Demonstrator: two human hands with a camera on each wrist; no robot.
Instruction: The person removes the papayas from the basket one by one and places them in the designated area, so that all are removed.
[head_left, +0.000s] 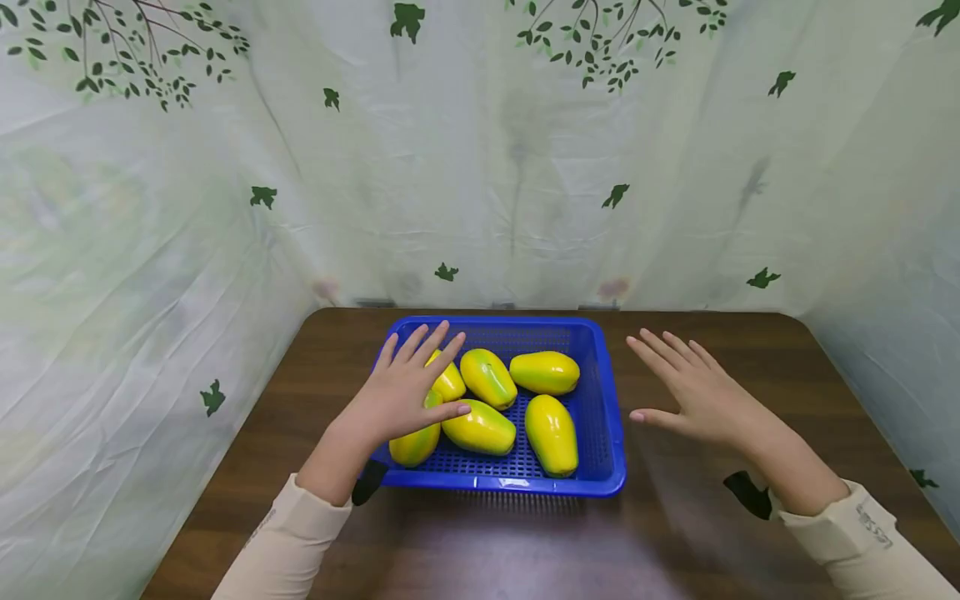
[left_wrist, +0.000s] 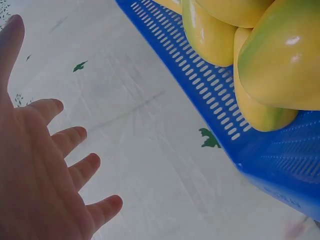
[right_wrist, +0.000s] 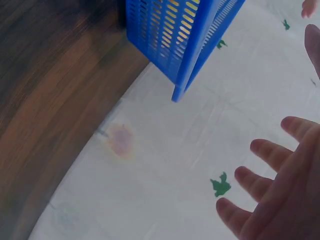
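Observation:
A blue plastic basket [head_left: 611,417] with slotted walls stands on the table. Several glossy yellow fruits, oblong and tinged with green, lie inside; they look like papayas [head_left: 551,435]. My left hand [head_left: 401,392] hovers over the basket's left side, fingers spread, and hides part of the fruits there. In the left wrist view that hand [left_wrist: 45,170] is apart from the basket [left_wrist: 185,85] and holds nothing. To the right of the basket, my right hand [head_left: 697,392] is held in the air with straight fingers. The right wrist view shows this hand [right_wrist: 285,185] touching nothing.
A dark brown wooden table [head_left: 480,550] extends around the basket on all sides. Pale cloth [head_left: 480,167] printed with leaves and branches hangs behind the table and along both sides. Dark straps [head_left: 746,493] sit under the wrists.

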